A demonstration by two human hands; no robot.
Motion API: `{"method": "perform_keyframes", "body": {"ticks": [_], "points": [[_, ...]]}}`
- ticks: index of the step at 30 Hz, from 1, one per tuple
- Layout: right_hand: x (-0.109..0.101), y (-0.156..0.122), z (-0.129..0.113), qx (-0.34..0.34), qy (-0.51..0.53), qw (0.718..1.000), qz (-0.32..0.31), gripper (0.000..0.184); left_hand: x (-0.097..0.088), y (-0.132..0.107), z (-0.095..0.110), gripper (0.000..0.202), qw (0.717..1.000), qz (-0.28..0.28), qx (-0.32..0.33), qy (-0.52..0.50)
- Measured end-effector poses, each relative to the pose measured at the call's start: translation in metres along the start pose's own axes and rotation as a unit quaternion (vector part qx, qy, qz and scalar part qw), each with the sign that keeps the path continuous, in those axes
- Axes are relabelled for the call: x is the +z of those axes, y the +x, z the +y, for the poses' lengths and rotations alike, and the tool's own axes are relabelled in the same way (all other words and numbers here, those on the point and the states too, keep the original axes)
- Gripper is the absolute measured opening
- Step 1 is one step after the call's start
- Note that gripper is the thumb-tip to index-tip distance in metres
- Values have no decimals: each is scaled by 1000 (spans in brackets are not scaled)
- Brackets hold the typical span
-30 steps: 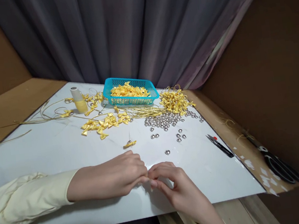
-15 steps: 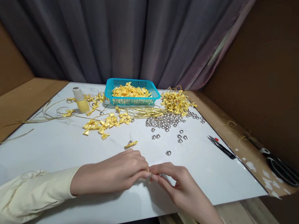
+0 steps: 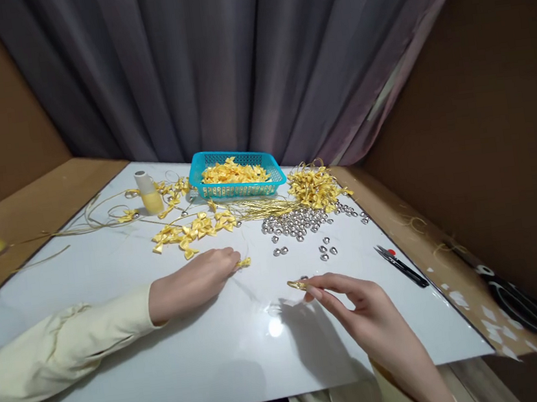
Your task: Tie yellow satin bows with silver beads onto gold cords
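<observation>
My left hand [image 3: 202,275] is closed at the fingertips on a yellow ribbon bow [image 3: 243,263], low over the white board. To the right, my right hand [image 3: 359,297] pinches a small gold loop [image 3: 296,285] between thumb and forefinger, held above the board. Whether the loop is cord or another material I cannot tell. A silver bead [image 3: 304,278] shows just behind the right fingertips. Several loose yellow bows [image 3: 198,226] lie beyond my left hand. Silver beads [image 3: 300,222] are heaped farther back, with a few strays nearer.
A turquoise basket [image 3: 247,188] of yellow bows stands at the back. Beside it are a bunch of bows on gold cords [image 3: 314,187] and a thread spool [image 3: 151,199]. Thread snips [image 3: 404,269] lie at right; scissors [image 3: 521,307] rest past the board's edge.
My hands were together at the front middle and are now apart. The left has moved up to the bow lying there; the right has moved rightward with the gold loop now showing.
</observation>
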State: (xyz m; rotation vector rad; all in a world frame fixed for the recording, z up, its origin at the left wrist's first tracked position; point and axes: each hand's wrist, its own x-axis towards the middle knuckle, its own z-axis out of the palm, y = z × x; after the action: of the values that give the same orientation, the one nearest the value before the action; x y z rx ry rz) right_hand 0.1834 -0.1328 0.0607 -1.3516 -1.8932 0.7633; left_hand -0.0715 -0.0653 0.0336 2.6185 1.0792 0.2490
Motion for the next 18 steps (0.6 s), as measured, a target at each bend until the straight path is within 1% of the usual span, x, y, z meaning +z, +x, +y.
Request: {"method": "perform_keyframes", "body": {"ticks": [2,4,6,9,10,12,14,15,16,17,18], "points": [[-2,4,4,-11,-25,999,-16,19,-11,3,0,26,998,-27,26,41],[-3,12,5,-35,-59,996,-56,19,-26,8,0,25,990,-61,69,102],[-3,22,3,-65,-89,989,-95,20,-38,15,1,26,973,-56,106,195],[-1,39,-5,-98,-118,978,-141,22,-48,21,7,30,930,-44,133,339],[0,45,-8,-110,-127,973,-157,23,-49,22,11,30,912,-40,146,382],[3,59,-12,-152,-150,957,-196,27,-53,21,24,29,866,-35,175,466],[8,75,-14,-216,-162,935,-231,28,-61,21,38,27,832,-41,212,511],[11,84,-14,-240,-150,927,-244,26,-66,23,45,27,823,-43,227,519],[14,93,-13,-258,-128,924,-252,24,-71,25,49,27,821,-48,243,514],[17,102,-12,-265,-95,926,-251,21,-77,28,52,27,827,-49,248,502],[19,109,-11,-267,-50,928,-257,16,-83,31,51,27,840,-39,252,480]]}}
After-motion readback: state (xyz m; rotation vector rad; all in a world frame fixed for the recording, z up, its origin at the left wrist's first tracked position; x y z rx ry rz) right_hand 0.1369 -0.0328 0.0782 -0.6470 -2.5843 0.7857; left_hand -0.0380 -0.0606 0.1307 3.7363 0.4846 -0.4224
